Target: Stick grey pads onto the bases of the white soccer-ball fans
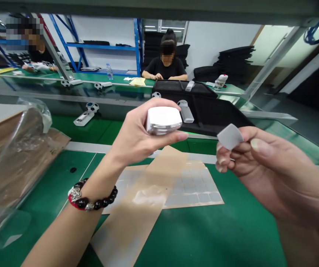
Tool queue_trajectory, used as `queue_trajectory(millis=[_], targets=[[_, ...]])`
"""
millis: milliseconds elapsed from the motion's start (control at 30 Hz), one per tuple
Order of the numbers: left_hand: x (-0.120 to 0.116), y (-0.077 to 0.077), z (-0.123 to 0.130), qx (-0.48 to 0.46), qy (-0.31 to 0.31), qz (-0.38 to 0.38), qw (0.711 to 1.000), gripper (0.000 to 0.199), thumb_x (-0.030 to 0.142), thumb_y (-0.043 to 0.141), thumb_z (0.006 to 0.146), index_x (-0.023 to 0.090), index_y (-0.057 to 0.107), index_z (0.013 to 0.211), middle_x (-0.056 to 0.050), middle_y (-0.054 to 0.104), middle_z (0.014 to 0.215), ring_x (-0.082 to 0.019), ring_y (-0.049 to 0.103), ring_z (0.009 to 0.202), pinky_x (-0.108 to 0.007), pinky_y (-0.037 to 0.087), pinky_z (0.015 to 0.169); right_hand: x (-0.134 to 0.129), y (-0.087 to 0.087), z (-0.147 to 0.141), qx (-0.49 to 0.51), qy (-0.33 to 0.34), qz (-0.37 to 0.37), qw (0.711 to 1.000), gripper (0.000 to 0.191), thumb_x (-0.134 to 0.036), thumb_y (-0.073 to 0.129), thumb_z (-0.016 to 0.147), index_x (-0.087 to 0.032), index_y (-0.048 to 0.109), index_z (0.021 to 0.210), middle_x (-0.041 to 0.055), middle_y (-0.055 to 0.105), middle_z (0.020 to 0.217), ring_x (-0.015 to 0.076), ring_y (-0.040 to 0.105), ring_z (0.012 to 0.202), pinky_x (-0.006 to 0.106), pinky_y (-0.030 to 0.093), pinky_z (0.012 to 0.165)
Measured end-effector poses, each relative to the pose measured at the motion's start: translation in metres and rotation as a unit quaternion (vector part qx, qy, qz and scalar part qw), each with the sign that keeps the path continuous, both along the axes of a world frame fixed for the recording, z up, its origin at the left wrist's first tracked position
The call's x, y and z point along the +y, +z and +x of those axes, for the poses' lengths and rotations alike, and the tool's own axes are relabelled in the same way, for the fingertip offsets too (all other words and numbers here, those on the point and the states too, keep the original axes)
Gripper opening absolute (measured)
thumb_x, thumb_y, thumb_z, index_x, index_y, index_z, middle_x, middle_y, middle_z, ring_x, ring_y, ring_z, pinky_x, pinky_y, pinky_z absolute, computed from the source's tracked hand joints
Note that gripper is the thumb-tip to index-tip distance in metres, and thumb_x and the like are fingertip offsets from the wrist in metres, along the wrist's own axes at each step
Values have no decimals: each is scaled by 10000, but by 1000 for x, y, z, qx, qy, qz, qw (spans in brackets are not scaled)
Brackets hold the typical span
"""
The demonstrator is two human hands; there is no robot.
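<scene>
My left hand [137, 129] is wrapped round a white plastic device [165, 118], its flat white end facing me. Between the thumb and fingers of my right hand [259, 152] is a small grey square sticker [230, 137], held by its edge and apart from the device. Below both hands, a sheet of grey stickers [195, 185] lies on the green table. A tan backing strip [145, 211] crosses over that sheet at a slant.
Wood-patterned boards in clear plastic [23, 148] lie at the left. Beyond, white devices with football-patterned ends [84, 118] rest on a green belt, near a black tray [217, 111]. Two people sit across, one at a water bottle's [109, 71] right.
</scene>
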State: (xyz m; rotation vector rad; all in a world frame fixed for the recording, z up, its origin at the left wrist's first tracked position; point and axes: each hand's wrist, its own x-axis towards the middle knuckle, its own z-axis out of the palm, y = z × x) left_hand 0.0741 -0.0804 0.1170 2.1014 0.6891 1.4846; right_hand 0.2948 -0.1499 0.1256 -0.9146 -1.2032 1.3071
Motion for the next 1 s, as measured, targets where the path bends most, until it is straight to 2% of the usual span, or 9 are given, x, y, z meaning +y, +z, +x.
queue_trajectory(millis=[100, 233, 367, 467, 767, 1000], targets=[[1, -7, 4, 52, 27, 104, 993, 390, 362, 819, 740, 157, 634, 1016, -45, 688, 943, -137, 654, 803, -245, 557, 707, -2, 0, -3, -32, 9, 4, 999, 214, -410, 832, 757, -238, 710, 718, -16, 666, 629, 84, 624, 574, 117, 537, 565], [3, -15, 10, 142, -28, 177, 973, 266, 329, 715, 847, 176, 628, 1046, -49, 687, 992, -137, 649, 890, -236, 531, 767, -4, -2, -9, -102, 4, 12, 995, 230, -391, 817, 779, -230, 673, 700, -32, 656, 631, 81, 612, 563, 122, 519, 545], [1, -19, 15, 175, -52, 159, 970, 203, 333, 619, 893, 203, 626, 1049, -58, 676, 985, -157, 638, 882, -251, 508, 714, -11, -1, -15, -171, -26, 25, 985, 182, -324, 835, 758, -227, 684, 725, -30, 648, 649, 92, 598, 584, 126, 499, 525], [-1, -20, 18, 176, -58, 158, 970, 171, 315, 569, 912, 212, 631, 1033, -60, 672, 967, -164, 630, 860, -271, 493, 699, -15, 1, -18, -181, -35, 23, 983, 150, -268, 841, 740, -233, 696, 739, -35, 644, 650, 90, 589, 584, 113, 493, 516], [-2, -19, 19, 190, -53, 198, 960, 166, 347, 606, 907, 218, 609, 1013, -31, 680, 944, -145, 628, 837, -270, 477, 715, -12, 2, -17, -201, -44, 52, 977, 119, -214, 810, 764, -229, 692, 750, -42, 624, 645, 78, 567, 557, 103, 489, 500], [-3, -19, 20, 192, -49, 210, 957, 152, 323, 592, 920, 203, 604, 1011, -32, 679, 935, -136, 623, 831, -265, 475, 703, -14, 2, -18, -189, -35, 42, 981, 127, -194, 807, 766, -239, 690, 743, -55, 625, 617, 69, 580, 523, 85, 491, 473]])
